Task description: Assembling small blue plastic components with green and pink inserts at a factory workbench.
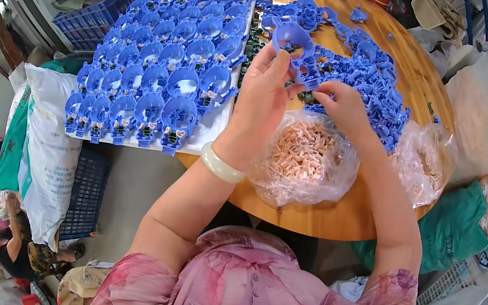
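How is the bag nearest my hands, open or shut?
Open: the bag has its clear plastic spread apart, exposing pink pieces.

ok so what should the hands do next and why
Probably hold the blue piece steady in the left hand and press lightly at its lower end with the right hand: the right fingertips are close by that end, though whether they pinch anything is unclear.
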`<state>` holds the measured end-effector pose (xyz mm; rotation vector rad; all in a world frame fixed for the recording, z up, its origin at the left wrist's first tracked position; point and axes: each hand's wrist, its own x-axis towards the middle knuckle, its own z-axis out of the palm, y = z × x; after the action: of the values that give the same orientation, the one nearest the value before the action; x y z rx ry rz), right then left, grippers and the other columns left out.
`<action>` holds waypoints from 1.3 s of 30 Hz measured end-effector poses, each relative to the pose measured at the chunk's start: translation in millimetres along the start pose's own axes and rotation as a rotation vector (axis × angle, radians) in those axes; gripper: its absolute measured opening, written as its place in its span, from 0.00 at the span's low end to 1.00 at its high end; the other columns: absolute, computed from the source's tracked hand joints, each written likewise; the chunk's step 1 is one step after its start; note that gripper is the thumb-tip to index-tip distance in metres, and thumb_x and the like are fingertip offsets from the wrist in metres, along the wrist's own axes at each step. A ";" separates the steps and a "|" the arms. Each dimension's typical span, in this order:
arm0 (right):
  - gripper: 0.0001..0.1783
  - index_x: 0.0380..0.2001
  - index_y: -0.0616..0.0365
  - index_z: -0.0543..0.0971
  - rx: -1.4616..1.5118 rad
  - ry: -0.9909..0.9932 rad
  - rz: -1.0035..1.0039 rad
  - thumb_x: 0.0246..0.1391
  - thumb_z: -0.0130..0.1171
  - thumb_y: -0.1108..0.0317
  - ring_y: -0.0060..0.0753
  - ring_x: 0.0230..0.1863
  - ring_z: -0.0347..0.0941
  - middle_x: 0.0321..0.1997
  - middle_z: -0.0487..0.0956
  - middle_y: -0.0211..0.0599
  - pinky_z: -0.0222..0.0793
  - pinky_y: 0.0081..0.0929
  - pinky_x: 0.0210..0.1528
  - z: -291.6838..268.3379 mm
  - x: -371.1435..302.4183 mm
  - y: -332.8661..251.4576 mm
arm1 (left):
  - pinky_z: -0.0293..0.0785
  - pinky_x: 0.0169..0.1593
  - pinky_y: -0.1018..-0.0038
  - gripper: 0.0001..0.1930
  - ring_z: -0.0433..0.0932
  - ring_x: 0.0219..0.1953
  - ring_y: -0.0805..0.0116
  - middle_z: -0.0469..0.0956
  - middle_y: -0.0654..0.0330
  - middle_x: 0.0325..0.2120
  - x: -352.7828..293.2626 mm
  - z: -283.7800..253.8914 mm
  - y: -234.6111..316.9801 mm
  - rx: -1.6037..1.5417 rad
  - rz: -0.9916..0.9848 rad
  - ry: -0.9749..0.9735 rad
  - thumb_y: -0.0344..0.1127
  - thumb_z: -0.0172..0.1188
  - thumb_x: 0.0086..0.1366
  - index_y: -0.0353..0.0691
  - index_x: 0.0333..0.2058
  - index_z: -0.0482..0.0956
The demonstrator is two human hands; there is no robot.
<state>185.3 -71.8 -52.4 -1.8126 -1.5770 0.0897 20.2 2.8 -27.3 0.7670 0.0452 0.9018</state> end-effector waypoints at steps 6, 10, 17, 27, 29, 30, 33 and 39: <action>0.04 0.24 0.54 0.77 -0.481 -0.043 -0.082 0.45 0.58 0.67 0.42 0.34 0.74 0.29 0.73 0.37 0.69 0.39 0.34 30.8 4.0 -5.3 | 0.69 0.42 0.71 0.12 0.72 0.38 0.74 0.74 0.65 0.38 14.1 -5.5 -5.5 0.037 -0.005 0.088 0.42 0.51 0.66 0.44 0.45 0.69; 0.07 0.28 0.56 0.77 -0.232 -0.088 0.004 0.42 0.60 0.71 0.40 0.33 0.75 0.31 0.76 0.39 0.71 0.35 0.35 20.3 4.3 -7.2 | 0.69 0.36 0.77 0.11 0.68 0.32 0.80 0.73 0.69 0.35 13.5 -11.1 -8.6 0.015 -0.019 0.177 0.37 0.53 0.64 0.44 0.45 0.71; 0.11 0.31 0.61 0.74 0.414 0.063 -0.036 0.42 0.62 0.79 0.22 0.33 0.74 0.34 0.78 0.33 0.70 0.21 0.36 -18.9 -11.2 -13.2 | 0.68 0.36 0.79 0.12 0.69 0.33 0.81 0.72 0.69 0.34 -0.3 -5.3 -16.0 0.035 -0.102 0.194 0.37 0.52 0.65 0.44 0.46 0.70; 0.07 0.27 0.57 0.76 -0.075 0.149 -0.455 0.41 0.62 0.75 0.38 0.37 0.74 0.36 0.77 0.34 0.70 0.29 0.38 -42.2 -21.4 -24.9 | 0.68 0.31 0.82 0.12 0.67 0.30 0.84 0.74 0.72 0.32 -7.8 -2.9 -34.8 0.010 -0.369 0.029 0.39 0.52 0.65 0.46 0.45 0.73; 0.07 0.27 0.57 0.76 -0.094 0.117 -0.466 0.41 0.61 0.74 0.37 0.37 0.74 0.35 0.76 0.33 0.70 0.29 0.38 -46.1 -21.7 -26.7 | 0.68 0.31 0.83 0.12 0.67 0.30 0.84 0.74 0.72 0.33 -8.3 -2.3 -34.5 0.021 -0.376 0.016 0.39 0.52 0.65 0.45 0.46 0.72; 0.07 0.27 0.57 0.76 -0.093 0.118 -0.462 0.41 0.61 0.74 0.37 0.37 0.74 0.35 0.76 0.33 0.70 0.29 0.38 -47.6 -22.1 -27.2 | 0.68 0.31 0.83 0.12 0.67 0.30 0.84 0.74 0.72 0.33 -8.7 -2.0 -34.4 0.029 -0.376 0.001 0.39 0.52 0.65 0.45 0.46 0.72; 0.07 0.27 0.57 0.76 -0.089 0.096 -0.445 0.40 0.61 0.74 0.38 0.36 0.73 0.34 0.76 0.34 0.70 0.30 0.38 -51.0 -23.0 -29.7 | 0.71 0.33 0.81 0.14 0.70 0.32 0.82 0.75 0.67 0.37 -9.7 -2.2 -33.8 0.046 -0.350 0.012 0.39 0.51 0.66 0.43 0.49 0.69; 0.06 0.26 0.58 0.76 -0.116 0.141 -0.383 0.40 0.62 0.74 0.38 0.36 0.73 0.33 0.76 0.35 0.69 0.30 0.37 -44.3 -28.1 -37.7 | 0.72 0.31 0.85 0.18 0.70 0.33 0.84 0.74 0.69 0.37 -10.5 -0.6 -35.5 -0.029 -0.301 0.014 0.34 0.55 0.63 0.44 0.52 0.68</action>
<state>168.6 -117.6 -10.0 -1.5311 -1.8257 -0.3059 37.8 -17.8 -52.5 0.7048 0.1557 0.6208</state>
